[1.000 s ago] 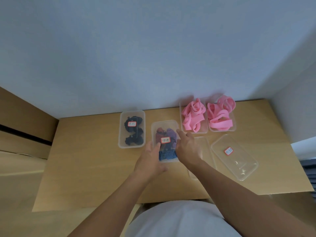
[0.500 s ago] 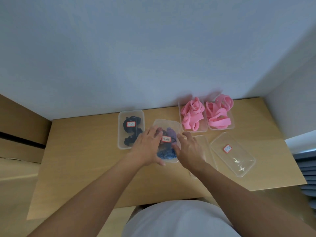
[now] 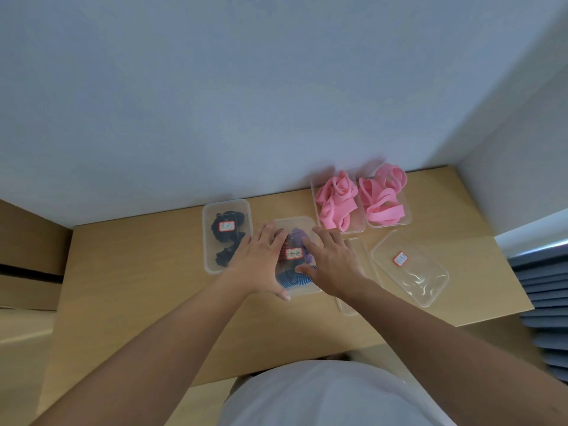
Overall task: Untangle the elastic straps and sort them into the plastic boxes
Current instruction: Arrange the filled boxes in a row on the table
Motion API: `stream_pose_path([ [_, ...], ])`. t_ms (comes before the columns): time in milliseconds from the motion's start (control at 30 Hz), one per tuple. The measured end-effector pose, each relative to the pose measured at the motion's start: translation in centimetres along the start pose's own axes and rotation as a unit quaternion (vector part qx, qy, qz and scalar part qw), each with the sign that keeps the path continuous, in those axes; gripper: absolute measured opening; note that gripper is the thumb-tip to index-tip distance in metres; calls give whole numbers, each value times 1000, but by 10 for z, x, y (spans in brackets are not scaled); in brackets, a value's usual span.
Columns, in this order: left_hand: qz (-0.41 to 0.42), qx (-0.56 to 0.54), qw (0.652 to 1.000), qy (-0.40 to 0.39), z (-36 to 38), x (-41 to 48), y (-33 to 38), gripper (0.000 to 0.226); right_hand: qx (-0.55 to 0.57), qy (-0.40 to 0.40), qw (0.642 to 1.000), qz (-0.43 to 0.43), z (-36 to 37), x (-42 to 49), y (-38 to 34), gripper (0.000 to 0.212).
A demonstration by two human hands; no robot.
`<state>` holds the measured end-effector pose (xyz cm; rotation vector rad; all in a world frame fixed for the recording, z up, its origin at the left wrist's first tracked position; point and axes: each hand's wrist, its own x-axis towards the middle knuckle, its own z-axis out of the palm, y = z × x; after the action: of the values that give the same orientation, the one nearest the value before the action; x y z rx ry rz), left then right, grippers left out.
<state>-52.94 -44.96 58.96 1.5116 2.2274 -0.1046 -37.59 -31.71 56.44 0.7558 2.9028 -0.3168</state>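
Both your hands lie flat on the lidded mid box (image 3: 302, 291) of mixed-colour straps (image 3: 297, 238), centre of the counter (image 3: 138, 272). L hand (image 3: 261, 262): fingers straight, slightly apart, pressing the lid's left side, thumb at its near edge. R hand (image 3: 333, 262): fingers straight & spread on the right side. Black-strap box (image 3: 227, 203) sits just left. Pink straps (image 3: 336, 204) fill 2 boxes far right. A loose lid (image 3: 413, 279) w/ label lies right.

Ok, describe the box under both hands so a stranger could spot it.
Look at the wooden table against the wall. The mixed-strap box sits between the black-strap box and the pink-strap boxes; only it holds purple, red and blue-striped straps.
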Motion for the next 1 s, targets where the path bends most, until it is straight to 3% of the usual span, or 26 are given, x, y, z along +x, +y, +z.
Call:
stream_pose_path([
  [167, -11, 21, 1000, -20, -2, 5, 2, 145, -28, -16, 999, -20, -3, 12, -12, 75],
  [367, 2, 2, 1000, -24, 1, 10, 2, 147, -53, 24, 998, -18, -2, 18, -22, 55],
  [533, -7, 7, 1000, -26, 1, 12, 6, 152, -96, -49, 992, -68, 13, 31, -34, 70],
  [667, -21, 2, 999, -29, 3, 12, 7, 159, -56, -29, 997, -40, 19, 31, -38, 76],
  [1000, -20, 35, 997, -63, 8, 15, 4, 161, -48, -18, 996, -75, 26, 34, -29, 85],
])
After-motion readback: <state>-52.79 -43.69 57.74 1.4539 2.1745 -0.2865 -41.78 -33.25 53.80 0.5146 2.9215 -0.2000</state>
